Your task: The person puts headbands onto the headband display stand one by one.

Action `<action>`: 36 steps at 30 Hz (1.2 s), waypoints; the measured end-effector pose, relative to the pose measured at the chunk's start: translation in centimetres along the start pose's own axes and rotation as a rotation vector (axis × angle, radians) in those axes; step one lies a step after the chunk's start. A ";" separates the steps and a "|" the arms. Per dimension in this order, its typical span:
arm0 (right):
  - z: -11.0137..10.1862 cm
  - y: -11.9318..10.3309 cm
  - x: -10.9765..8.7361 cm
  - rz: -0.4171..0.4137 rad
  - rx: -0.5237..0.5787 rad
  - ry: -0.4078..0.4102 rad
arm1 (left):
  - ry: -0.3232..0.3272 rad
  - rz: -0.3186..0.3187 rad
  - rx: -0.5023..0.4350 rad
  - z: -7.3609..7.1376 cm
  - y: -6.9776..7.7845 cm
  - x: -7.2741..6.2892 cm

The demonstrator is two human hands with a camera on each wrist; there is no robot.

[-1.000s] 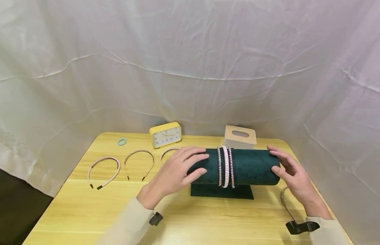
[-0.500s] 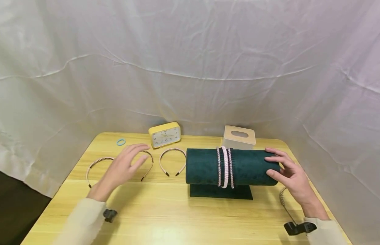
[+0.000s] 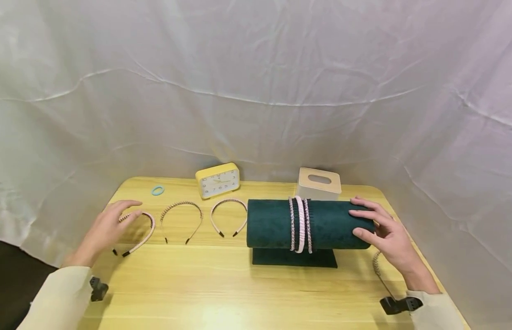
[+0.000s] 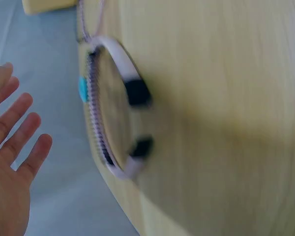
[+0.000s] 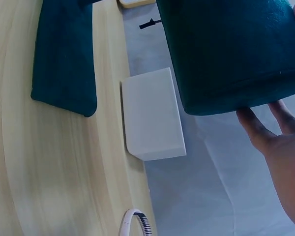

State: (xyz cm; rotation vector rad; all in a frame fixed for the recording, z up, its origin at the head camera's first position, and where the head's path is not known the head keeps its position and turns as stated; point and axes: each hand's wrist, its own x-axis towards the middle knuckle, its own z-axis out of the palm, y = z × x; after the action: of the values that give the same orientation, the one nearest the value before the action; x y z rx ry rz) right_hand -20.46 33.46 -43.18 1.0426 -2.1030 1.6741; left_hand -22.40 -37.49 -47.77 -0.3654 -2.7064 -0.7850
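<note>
A dark green velvet display roll (image 3: 268, 224) on a stand bears a pink headband (image 3: 301, 227) between two thinner braided ones. My right hand (image 3: 386, 233) rests on the roll's right end, fingers over the top and thumb at the front; in the right wrist view its fingertips touch the end edge. My left hand (image 3: 105, 229) is over the leftmost pink headband (image 3: 146, 236), fingers spread and holding nothing. In the left wrist view that headband (image 4: 120, 61) lies on the table, apart from the fingers. Two more lie beside it, a braided headband (image 3: 181, 202) and a pale headband (image 3: 229, 200).
A yellow alarm clock (image 3: 219, 181) and a tissue box (image 3: 320, 183) stand at the back of the wooden table (image 3: 190, 284). A blue ring (image 3: 158, 190) lies at the back left. Another headband (image 3: 376, 265) lies below my right hand, partly hidden. Pale curtains surround the table.
My left hand has left the roll's left end and moved leftward past the middle headbands to the leftmost one. My right hand stays at the roll's right end.
</note>
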 end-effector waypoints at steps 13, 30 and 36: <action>0.3 -0.5 0.1 0.068 -0.042 0.009 | -0.099 -0.127 0.102 -1.7 -4.6 -1.4; 0.1 -0.2 -0.2 0.095 -0.058 0.009 | -0.186 -0.188 0.123 -1.7 -6.6 -1.9; 0.0 -0.6 -0.2 0.126 -0.084 0.013 | -0.158 -0.178 0.128 -1.2 -6.7 -1.7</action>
State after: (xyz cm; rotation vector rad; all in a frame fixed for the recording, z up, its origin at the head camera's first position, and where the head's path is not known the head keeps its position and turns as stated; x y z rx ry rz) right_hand -19.93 33.49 -42.92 0.8889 -2.2520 1.6268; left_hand -22.70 -43.89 -50.64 -0.1650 -2.9509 -0.6483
